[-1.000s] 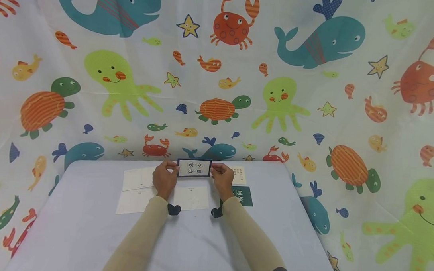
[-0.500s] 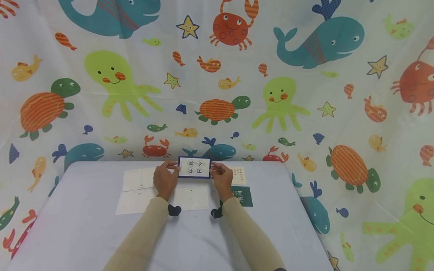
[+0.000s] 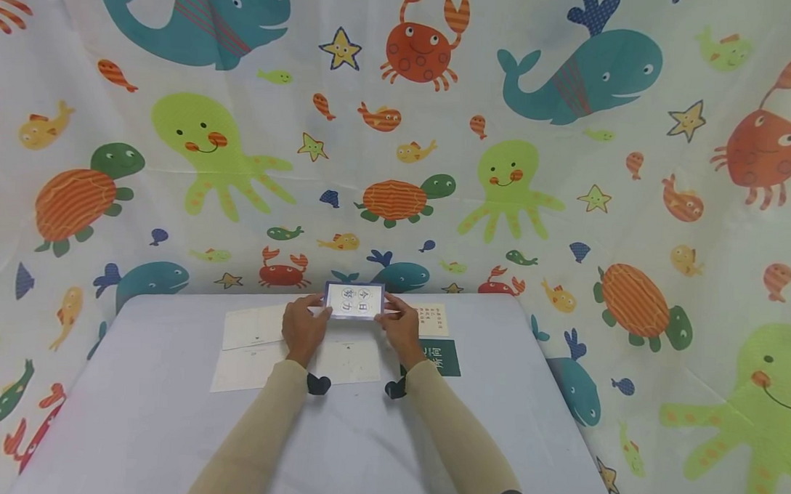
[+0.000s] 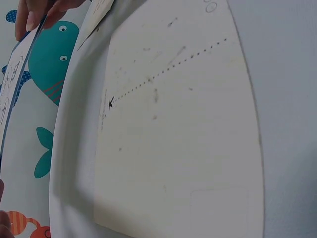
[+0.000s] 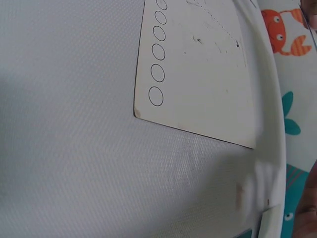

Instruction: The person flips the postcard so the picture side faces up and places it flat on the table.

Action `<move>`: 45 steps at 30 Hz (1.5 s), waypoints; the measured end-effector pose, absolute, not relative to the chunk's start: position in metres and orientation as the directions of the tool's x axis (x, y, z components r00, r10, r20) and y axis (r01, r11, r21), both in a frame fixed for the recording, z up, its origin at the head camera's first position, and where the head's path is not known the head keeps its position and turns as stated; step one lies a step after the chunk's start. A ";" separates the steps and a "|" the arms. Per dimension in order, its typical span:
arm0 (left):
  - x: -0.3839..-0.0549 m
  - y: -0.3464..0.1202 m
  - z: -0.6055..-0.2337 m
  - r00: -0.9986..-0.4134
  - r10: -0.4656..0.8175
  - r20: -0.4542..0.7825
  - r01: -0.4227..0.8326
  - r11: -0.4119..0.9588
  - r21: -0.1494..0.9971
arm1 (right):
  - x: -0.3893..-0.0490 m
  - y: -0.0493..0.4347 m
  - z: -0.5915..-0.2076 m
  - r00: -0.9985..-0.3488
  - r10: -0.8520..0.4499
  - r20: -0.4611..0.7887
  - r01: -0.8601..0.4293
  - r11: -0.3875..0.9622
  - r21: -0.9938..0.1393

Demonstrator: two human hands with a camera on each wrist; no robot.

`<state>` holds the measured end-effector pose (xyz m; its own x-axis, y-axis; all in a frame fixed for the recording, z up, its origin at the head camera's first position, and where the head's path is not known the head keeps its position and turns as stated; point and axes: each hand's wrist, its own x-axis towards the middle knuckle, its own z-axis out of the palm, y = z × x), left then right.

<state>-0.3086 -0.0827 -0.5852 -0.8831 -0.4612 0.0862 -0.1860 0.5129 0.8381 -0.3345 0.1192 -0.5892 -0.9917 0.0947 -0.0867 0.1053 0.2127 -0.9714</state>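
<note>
A small white card with a dark blue border and printed characters is held up over the far middle of the table. My left hand pinches its left end and my right hand pinches its right end. In the left wrist view the card's edge runs down the left side, with fingertips on it at the top. A cream card with a dotted arrow line lies flat below that hand. The right wrist view shows a cream card with a row of circles lying on the table.
On the pale blue table lie several cream cards at the left and centre, a dark green card and a cream card with red print at the right. A sea-creature cloth hangs behind and around the table.
Both hands have raised the blue-bordered card a little and tipped it, so it sits slightly higher and farther back. The cards on the table have not moved.
</note>
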 end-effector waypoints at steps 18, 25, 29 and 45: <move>-0.302 -0.081 -0.584 -0.911 -0.398 0.103 -0.161 0.576 0.802 | -0.332 0.119 -0.589 -0.996 0.066 -0.066 0.082 0.290 -0.953; -0.301 -0.082 -0.585 -0.915 -0.388 0.109 -0.156 0.591 0.791 | -0.332 0.118 -0.589 -0.990 0.114 -0.083 0.115 0.309 -0.944; -0.300 -0.082 -0.585 -0.917 -0.385 0.104 -0.158 0.591 0.791 | -0.332 0.117 -0.590 -0.986 0.138 -0.090 0.129 0.306 -0.943; -0.302 -0.085 -0.594 -0.905 -0.412 0.110 -0.178 0.600 0.780 | -0.330 0.115 -0.594 -0.979 0.190 -0.077 0.134 0.307 -0.942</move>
